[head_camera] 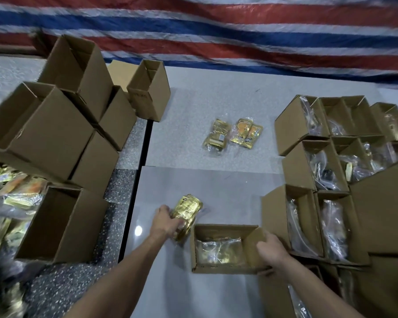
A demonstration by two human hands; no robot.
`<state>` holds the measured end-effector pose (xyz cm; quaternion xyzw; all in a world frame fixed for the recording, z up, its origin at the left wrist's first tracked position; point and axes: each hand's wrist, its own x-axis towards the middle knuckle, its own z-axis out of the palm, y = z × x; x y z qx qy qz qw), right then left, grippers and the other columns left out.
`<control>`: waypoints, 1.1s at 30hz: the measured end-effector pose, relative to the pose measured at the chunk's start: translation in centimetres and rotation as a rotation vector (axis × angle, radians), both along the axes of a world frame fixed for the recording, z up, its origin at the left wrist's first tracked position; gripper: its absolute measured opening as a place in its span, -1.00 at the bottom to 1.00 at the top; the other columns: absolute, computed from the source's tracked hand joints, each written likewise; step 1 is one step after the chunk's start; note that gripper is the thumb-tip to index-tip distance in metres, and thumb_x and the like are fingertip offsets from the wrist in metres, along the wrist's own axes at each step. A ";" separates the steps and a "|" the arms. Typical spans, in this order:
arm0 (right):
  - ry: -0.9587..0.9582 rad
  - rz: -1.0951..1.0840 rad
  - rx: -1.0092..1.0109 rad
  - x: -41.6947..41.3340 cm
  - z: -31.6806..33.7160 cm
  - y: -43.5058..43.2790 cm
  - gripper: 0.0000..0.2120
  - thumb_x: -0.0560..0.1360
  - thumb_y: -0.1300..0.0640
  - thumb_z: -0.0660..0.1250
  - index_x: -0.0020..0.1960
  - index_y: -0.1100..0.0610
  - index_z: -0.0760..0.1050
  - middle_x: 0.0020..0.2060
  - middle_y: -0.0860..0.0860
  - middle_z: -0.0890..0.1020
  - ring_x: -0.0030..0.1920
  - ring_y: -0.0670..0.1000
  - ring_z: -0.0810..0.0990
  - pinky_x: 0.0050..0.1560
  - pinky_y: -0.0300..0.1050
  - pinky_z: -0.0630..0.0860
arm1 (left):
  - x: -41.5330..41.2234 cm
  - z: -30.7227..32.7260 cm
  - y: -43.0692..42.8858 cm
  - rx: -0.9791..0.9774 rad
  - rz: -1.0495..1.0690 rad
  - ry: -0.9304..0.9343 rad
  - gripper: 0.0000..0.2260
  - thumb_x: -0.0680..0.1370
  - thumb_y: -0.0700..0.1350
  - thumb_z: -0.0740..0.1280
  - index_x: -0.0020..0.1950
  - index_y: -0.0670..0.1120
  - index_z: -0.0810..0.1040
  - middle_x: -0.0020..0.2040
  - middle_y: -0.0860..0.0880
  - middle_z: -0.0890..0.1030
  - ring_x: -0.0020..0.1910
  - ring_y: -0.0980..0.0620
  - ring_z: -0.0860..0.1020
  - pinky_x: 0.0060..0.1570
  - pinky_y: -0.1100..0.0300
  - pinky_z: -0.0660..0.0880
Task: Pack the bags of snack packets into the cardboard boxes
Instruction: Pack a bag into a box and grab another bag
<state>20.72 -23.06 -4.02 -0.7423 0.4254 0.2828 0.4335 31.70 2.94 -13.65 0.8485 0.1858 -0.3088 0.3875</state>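
Mid-task. Right boxes (pixel 308 226) filled; left boxes (pixel 55 138) empty. Left hand (pixel 167 222) grips gold bag (pixel 187 211) beside near box (pixel 225 247), part-filled; right hand (pixel 270 249) grips its flap. Two bags (pixel 233 134) lie far.

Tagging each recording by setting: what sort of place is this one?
Probably an informal packing area on a tiled floor, not a factory line. Open empty cardboard boxes are stacked at left, boxes already filled with bagged packets stand at right, and a striped tarpaulin hangs behind.
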 end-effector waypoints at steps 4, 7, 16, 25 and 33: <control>-0.045 0.025 0.002 0.4 -0.8 0.6 -0.61 0.48 0.44 0.09 0.18 0.21 0.53 0.01 0.15 0.63 0.01 0.11 0.58 0.02 -0.12 0.51 | 0.0 -0.4 -0.5 0.120 -0.086 0.062 -0.62 0.32 0.02 0.60 -0.09 -0.12 0.50 -0.11 -0.05 0.61 -0.14 -0.06 0.61 -0.24 0.17 0.51; -0.053 0.029 0.000 0.4 -0.8 0.9 -0.65 0.49 0.42 0.11 0.16 0.20 0.53 0.01 0.15 0.64 0.02 0.13 0.59 0.06 -0.08 0.52 | -0.4 -0.7 -0.2 0.005 0.013 0.163 -0.71 0.33 -0.05 0.59 -0.21 -0.11 0.50 -0.18 -0.08 0.63 -0.21 -0.03 0.59 -0.26 0.15 0.53; -0.044 -0.022 -0.010 0.8 -0.1 2.7 -0.66 0.53 0.28 0.11 0.23 0.15 0.50 0.11 0.20 0.62 0.11 0.25 0.61 -0.14 0.07 0.59 | -1.7 2.6 2.6 -0.150 0.135 0.164 -0.65 0.37 -0.24 0.51 0.02 -0.19 0.41 -0.10 -0.21 0.61 -0.24 -0.17 0.61 -0.38 0.12 0.49; -0.073 -0.113 -0.058 -0.5 -1.0 3.7 -0.56 0.51 0.34 0.14 0.38 0.23 0.45 0.33 0.19 0.53 0.33 0.19 0.48 0.39 -0.03 0.38 | -0.3 7.6 1.7 -0.331 0.151 -0.031 -0.66 0.37 -0.35 0.51 0.00 -0.16 0.43 -0.19 -0.18 0.63 -0.43 -0.09 0.61 -0.46 0.09 0.56; -0.067 -0.207 -0.051 -1.5 -1.3 3.2 -0.49 0.52 0.30 0.14 0.47 0.19 0.36 0.39 0.18 0.47 0.38 0.22 0.44 0.45 0.04 0.33 | 0.1 11.8 -1.4 -0.406 0.046 -0.146 -0.59 0.34 -0.32 0.54 0.02 -0.17 0.37 -0.16 -0.24 0.64 -0.33 -0.17 0.62 -0.30 -0.12 0.60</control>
